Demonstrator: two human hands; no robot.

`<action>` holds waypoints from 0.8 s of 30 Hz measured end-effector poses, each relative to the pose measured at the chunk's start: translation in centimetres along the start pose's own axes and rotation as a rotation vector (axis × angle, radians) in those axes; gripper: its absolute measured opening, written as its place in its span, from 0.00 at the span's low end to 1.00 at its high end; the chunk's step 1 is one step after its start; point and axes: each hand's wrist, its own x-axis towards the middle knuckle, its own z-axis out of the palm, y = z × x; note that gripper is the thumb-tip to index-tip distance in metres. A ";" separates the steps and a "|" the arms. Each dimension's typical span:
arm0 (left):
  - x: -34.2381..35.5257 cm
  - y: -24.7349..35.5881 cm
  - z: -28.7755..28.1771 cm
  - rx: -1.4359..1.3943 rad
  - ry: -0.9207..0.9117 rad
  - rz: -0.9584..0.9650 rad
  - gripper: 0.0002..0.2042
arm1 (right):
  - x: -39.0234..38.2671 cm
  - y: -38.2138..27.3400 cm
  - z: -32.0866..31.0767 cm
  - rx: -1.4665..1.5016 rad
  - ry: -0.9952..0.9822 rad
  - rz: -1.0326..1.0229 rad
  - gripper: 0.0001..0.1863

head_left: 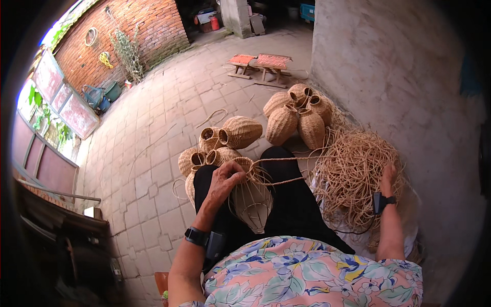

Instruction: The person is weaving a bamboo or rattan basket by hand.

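Note:
Between my knees stands a half-made vase basket (251,197), its woven band at the top and bare thin ribs below. My left hand (225,180) is closed on its woven rim, thumb and fingers pinched together. Straw-coloured cords (286,181) stretch from that rim across my right thigh toward a big tangled heap of cord (355,174). My right hand (389,176) rests at the right side of this heap; its fingertips are hidden, so whether it grips a strand is unclear.
Finished vase baskets (241,132) lie beyond my left knee, with another cluster of baskets (297,115) farther ahead. Two low folding stools (272,61) with red tops stand on the paved floor (169,148). A plastered wall (399,66) rises close on the right.

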 end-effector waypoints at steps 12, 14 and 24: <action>0.3 0.4 0.2 0.033 -0.017 -0.086 0.08 | -19.1 -14.4 16.1 0.077 -0.671 -0.692 0.17; 0.4 0.4 0.1 0.054 -0.022 -0.077 0.08 | -23.9 -19.3 18.7 0.063 -0.770 -0.981 0.21; 0.1 0.7 0.1 0.081 -0.017 -0.063 0.08 | -26.0 -21.7 19.4 0.083 -0.923 -1.084 0.08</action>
